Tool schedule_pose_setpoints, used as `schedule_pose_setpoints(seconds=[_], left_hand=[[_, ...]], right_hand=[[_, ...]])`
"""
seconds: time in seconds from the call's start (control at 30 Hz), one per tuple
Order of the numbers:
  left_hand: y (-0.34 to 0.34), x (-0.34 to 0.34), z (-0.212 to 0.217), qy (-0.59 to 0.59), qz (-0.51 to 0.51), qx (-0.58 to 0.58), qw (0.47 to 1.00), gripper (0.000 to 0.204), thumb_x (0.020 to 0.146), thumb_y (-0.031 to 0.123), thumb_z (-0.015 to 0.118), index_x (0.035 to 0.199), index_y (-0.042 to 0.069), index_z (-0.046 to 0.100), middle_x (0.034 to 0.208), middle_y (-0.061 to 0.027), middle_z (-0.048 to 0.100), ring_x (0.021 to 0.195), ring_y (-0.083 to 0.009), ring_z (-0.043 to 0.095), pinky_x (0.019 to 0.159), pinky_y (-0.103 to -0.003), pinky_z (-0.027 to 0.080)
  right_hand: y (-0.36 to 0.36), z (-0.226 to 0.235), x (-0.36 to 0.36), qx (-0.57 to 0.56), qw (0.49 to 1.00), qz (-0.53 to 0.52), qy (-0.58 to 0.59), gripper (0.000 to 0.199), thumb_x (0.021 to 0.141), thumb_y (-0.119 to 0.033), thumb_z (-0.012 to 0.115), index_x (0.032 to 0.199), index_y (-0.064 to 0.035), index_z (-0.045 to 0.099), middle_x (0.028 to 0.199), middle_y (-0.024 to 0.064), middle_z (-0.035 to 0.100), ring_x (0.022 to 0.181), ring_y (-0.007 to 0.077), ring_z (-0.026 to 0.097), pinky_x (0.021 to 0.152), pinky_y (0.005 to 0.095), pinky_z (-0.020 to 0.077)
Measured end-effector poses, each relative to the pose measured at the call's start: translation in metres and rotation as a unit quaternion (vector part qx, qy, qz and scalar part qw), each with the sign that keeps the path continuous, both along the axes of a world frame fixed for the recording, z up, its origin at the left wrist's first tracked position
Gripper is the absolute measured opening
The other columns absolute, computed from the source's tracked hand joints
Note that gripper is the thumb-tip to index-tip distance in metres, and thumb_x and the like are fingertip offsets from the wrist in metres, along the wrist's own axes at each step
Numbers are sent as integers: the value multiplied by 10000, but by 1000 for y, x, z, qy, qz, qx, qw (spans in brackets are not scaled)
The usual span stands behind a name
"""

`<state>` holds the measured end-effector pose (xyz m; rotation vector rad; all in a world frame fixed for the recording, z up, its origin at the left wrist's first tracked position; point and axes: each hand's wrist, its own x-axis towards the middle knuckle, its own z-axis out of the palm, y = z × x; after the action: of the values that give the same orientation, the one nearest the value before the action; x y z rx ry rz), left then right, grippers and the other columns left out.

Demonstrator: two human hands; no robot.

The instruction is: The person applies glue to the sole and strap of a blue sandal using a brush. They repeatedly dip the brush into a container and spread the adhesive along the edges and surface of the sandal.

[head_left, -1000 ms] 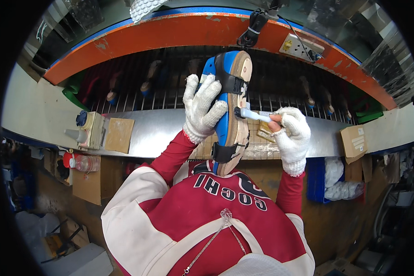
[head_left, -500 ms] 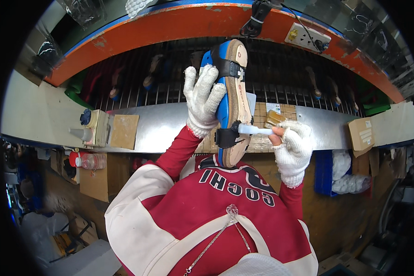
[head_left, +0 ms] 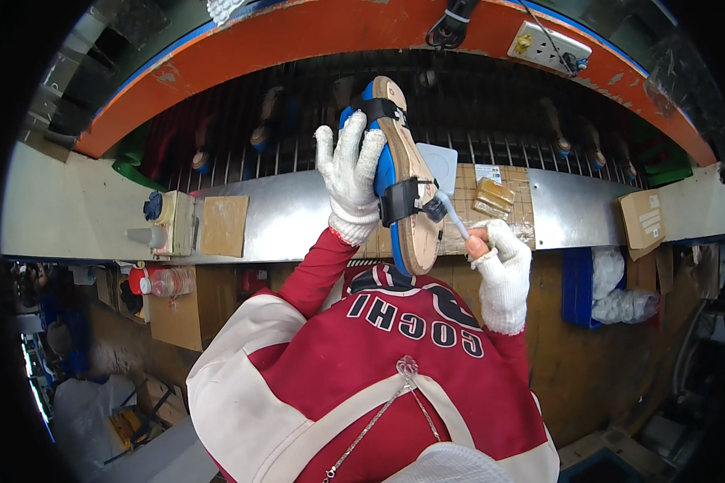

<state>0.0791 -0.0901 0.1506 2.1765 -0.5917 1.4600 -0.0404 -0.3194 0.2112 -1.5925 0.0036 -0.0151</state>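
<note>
My gloved left hand point(head_left: 350, 177) holds a sandal point(head_left: 404, 153), its long fingers lying along the blue shoe last point(head_left: 385, 171) inside it. The sandal stands tilted on end above the bench edge, its beige sole face turned right, with black straps point(head_left: 400, 201) wrapped round the last. Where the thumb presses is hidden. Between the bare fingertips and thumb of my gloved right hand point(head_left: 503, 274) is a brush with a pale handle point(head_left: 454, 217). Its dark head is at the lower strap's end; whether it touches the sole I cannot tell.
Behind the metal-topped bench point(head_left: 576, 209) runs a rack of bars carrying several shoe lasts, under an orange beam point(head_left: 298, 58). Amber blocks point(head_left: 493, 198) and a white card point(head_left: 438, 165) lie near the sandal. A glue-stained pot point(head_left: 167, 225) and cardboard point(head_left: 224, 227) are at left.
The sandal has tilted, its upper end shifting left and down and its lower end right. My right hand has moved slightly down and left, and the brush handle now slants more steeply.
</note>
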Motion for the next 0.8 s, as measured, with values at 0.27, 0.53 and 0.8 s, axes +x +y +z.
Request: schedule_pose_setpoints(seconds=[0.27, 0.53, 0.8], left_hand=[[10, -10, -7, 18, 55, 8, 998, 572, 736, 200, 778, 1279, 152, 606, 1315, -208, 598, 1179, -352, 618, 1070, -601, 316], [26, -15, -6, 14, 58, 6, 998, 581, 730, 178, 765, 1289, 157, 603, 1319, -210, 595, 1158, -369, 628, 1097, -597, 280], [34, -16, -2, 51, 97, 11, 994, 700, 695, 173, 796, 1352, 138, 558, 1309, -204, 592, 1107, -365, 640, 1089, -578, 271]], right_hand=[[23, -7, 0, -91, 993, -43, -56, 168, 897, -108, 724, 952, 50, 707, 891, 64, 590, 772, 116, 539, 671, 258, 431], [37, -5, 26, -213, 952, -108, -193, 171, 857, -126, 775, 957, 8, 738, 921, 81, 639, 817, 173, 586, 742, 298, 470], [30, -9, 26, -182, 968, -13, -173, 142, 862, -95, 762, 958, 4, 728, 930, 62, 625, 795, 142, 580, 691, 272, 464]])
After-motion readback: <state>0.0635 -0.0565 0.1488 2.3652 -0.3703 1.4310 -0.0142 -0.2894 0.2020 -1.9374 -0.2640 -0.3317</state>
